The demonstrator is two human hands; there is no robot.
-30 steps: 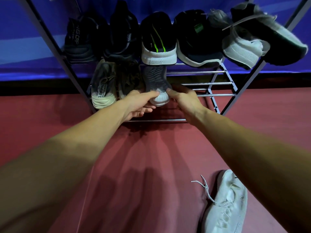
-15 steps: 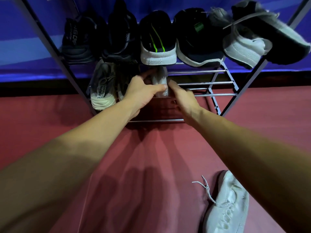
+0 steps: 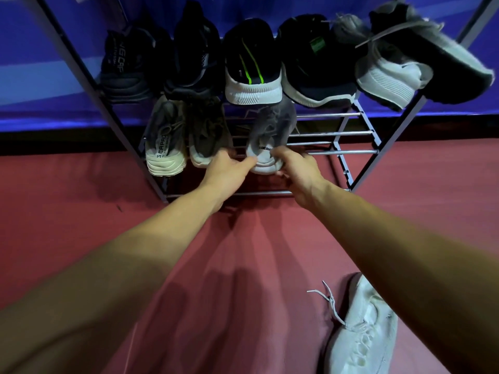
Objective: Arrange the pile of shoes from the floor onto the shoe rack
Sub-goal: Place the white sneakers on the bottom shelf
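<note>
Grey shoe sits on the lower shelf of the shoe rack, toe pointing in towards the back, pale heel out over the front bars, and both hands are right on that heel. Left hand is at the heel's left side, thumb tip against it, other fingers curled under and pinching; right hand has its fingers curled round the heel's right side, gripping. To the left on the same shelf, a pair of olive shoes stands side by side, just beside the left hand. Up top, a full row: dark shoes, a black shoe with green stripes directly above the grey one, and a white-soled shoe tilted at the right end. Down on the red floor, a white shoe lies near the right forearm, laces trailing.
</note>
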